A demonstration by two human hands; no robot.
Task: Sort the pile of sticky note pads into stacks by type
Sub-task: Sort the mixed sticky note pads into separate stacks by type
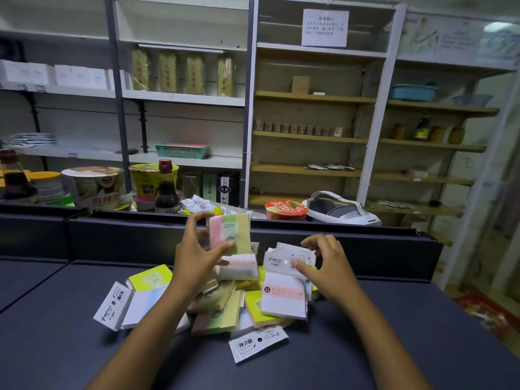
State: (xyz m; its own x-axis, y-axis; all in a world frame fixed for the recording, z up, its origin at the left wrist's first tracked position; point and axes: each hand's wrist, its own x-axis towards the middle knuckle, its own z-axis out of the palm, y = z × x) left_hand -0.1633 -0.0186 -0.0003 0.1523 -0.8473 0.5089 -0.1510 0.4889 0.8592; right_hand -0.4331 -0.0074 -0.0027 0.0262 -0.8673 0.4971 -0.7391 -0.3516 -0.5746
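Observation:
A loose pile of sticky note pads (222,302) lies on the dark table (56,342). My left hand (194,251) holds up a pink, green and yellow pad (239,232) labelled 2209 above the pile, thumb across its front. My right hand (329,266) hovers over the pile's right side with its fingers loosely curled, thumb by a white packaged pad (284,258); it grips nothing. A white pad with a pink band (284,299) lies just under that hand. A yellow pad (150,278) and white wrapped pads (114,305) lie at the left.
A raised dark ledge (365,249) borders the table's far side. Behind it stand instant noodle bowls (95,187), a soy sauce bottle (166,190), a red noodle cup (285,209) and a white device (340,209). Shelving fills the background.

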